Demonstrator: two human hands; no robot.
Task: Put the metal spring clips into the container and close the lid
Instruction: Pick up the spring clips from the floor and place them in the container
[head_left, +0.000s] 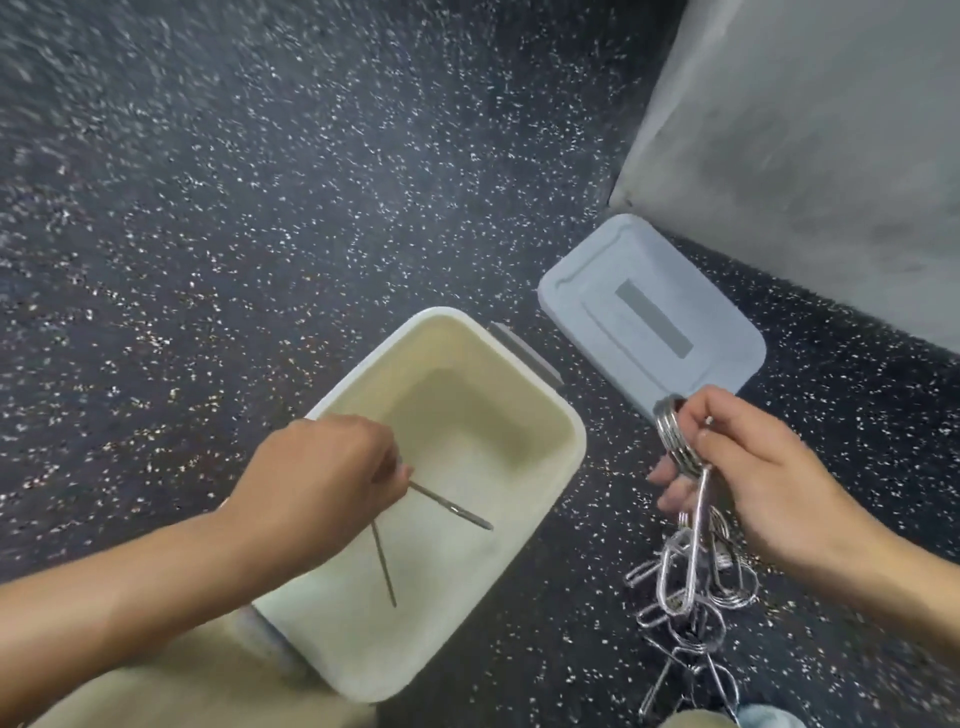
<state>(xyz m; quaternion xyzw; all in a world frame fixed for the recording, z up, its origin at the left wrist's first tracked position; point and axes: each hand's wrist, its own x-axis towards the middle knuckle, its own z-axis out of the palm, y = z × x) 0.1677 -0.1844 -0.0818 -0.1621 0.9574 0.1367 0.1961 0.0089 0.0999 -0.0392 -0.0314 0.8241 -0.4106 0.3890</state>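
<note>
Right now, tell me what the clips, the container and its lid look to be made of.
Clips: bare steel wire by the look, bright and shiny, with silvery glints.
Container: probably moulded plastic, cream, matt, with smooth rounded corners and no gloss.
Lid: likely plastic too, pale blue-grey, matt, with a raised border and a grey rectangular panel whose material I cannot tell.

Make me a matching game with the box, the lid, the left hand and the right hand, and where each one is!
Things:
1. container
2. lid
3. left hand
4. right hand

Places:
A. holding a bunch of spring clips over the pile
B. flat on the floor beside the grey wall
C. open, in the middle
D. inside the box, holding one clip

Pairs: 1-C, 2-B, 3-D, 4-A
</note>
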